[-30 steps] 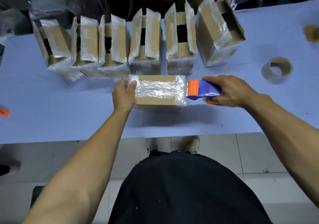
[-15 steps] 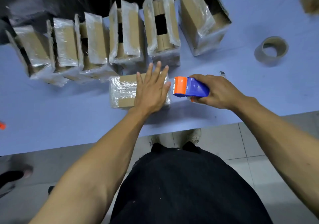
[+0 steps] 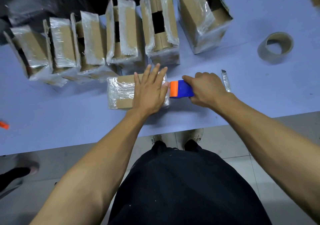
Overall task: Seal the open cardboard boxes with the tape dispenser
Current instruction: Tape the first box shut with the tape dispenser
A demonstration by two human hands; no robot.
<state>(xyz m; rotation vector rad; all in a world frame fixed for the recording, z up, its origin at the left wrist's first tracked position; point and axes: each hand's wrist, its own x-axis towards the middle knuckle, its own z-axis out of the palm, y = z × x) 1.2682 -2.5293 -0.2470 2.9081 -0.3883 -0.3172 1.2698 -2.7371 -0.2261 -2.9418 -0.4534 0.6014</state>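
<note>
Blue counter [image 3: 52, 120], seen from above, its near edge running across the middle of the view, with grey floor tiles [image 3: 225, 146] below it. Along the far side of the counter stands a row of open cardboard boxes [image 3: 124, 34], each wrapped in shiny clear tape, flaps upright, dark gaps showing between the flaps. In front of the row lies a closed cardboard box [image 3: 121, 93], flat on the counter, its top crossed by a broad band of clear tape. The left hand [image 3: 149, 93] rests palm-down on the right half of this box, its grip spread, fingers straight and fanned toward the row. The right hand [image 3: 207, 89] has its grip curled round the tape dispenser [image 3: 181, 89], blue in body with an orange front, whose orange end meets the right edge of the closed box, just beside the left thumb. A brown tape roll [image 3: 275, 47] lies on the counter to the far right, well apart from the boxes. A narrow strip of clear tape [image 3: 226, 80] lies just beyond the right hand. A small orange object [image 3: 4, 125] sits at the left edge, too cropped to identify.
</note>
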